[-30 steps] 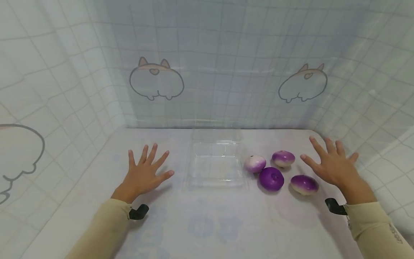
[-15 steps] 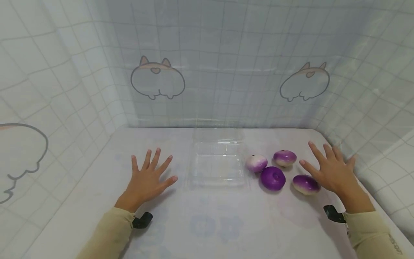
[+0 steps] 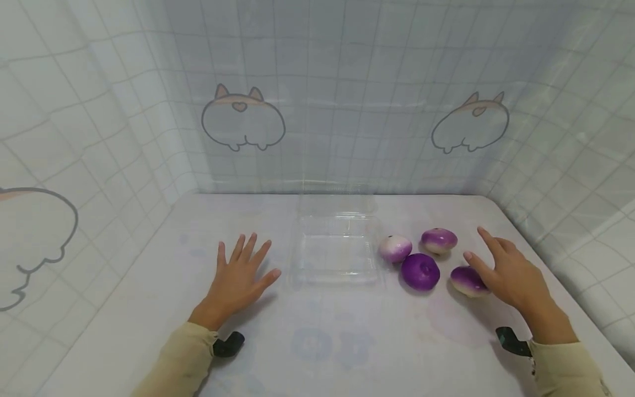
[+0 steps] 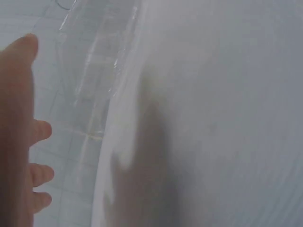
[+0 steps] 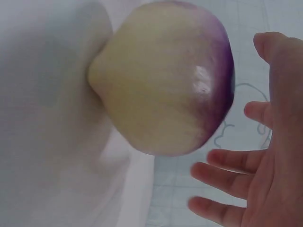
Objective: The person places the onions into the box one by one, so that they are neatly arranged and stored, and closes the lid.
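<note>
Near-right bulb (image 3: 465, 281), purple above and cream below: one, set on the counter (image 3: 317, 336), foremost at the right in a group of four. Its right end is covered by the right hand (image 3: 516, 275) in the head view.

Right hand: grip released, fingers and thumb spread and slightly bent, nothing held; a gap is shown between fingers and bulb in the right wrist view, where the hand is cut off by the frame's right edge.

Left hand (image 3: 235, 286): grip released, fingers extended and parted, nothing held; placed left of the clear container (image 3: 337, 278) and apart from it. In the left wrist view it is cut off at the left.

Clear container: one, left of the bulbs; its raised rear panel (image 3: 337, 204) is made hard to trace by transparency.

Further bulbs: dark purple (image 3: 420, 272), whitish-purple (image 3: 395, 248), rear purple (image 3: 439, 241). Whether the first two are touching cannot be told.

Sleeves (image 3: 570, 366): two, beige, cut off below.
</note>
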`<action>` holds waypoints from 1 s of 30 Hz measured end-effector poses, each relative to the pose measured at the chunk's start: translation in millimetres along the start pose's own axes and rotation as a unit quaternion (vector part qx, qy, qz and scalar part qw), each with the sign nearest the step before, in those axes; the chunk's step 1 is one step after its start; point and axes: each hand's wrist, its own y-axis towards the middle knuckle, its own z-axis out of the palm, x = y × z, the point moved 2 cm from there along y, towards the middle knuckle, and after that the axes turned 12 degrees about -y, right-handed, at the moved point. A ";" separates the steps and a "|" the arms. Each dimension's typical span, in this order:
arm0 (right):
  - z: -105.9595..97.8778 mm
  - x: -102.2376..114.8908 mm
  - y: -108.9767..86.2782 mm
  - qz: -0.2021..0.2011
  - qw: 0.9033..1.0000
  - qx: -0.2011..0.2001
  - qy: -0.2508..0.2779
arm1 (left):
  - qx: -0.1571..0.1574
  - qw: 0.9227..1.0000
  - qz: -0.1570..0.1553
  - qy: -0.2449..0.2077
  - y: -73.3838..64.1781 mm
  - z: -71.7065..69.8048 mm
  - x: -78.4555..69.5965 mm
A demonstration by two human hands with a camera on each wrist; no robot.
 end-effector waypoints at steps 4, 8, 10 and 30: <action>4.7 1.2 -2.2 0.009 0.999 0.049 0.011 | -0.029 0.999 0.004 -0.028 4.0 2.7 -4.7; 7.3 0.8 -4.8 0.007 0.997 0.072 0.021 | -0.052 0.997 0.000 -0.049 10.0 5.7 -13.1; 8.3 0.3 -7.1 0.011 0.997 0.078 0.027 | -0.060 0.996 0.000 -0.060 13.7 8.7 -18.0; 28.5 -1.3 -13.1 0.034 0.992 0.073 0.097 | -0.035 0.965 -0.069 -0.250 15.6 25.6 -24.8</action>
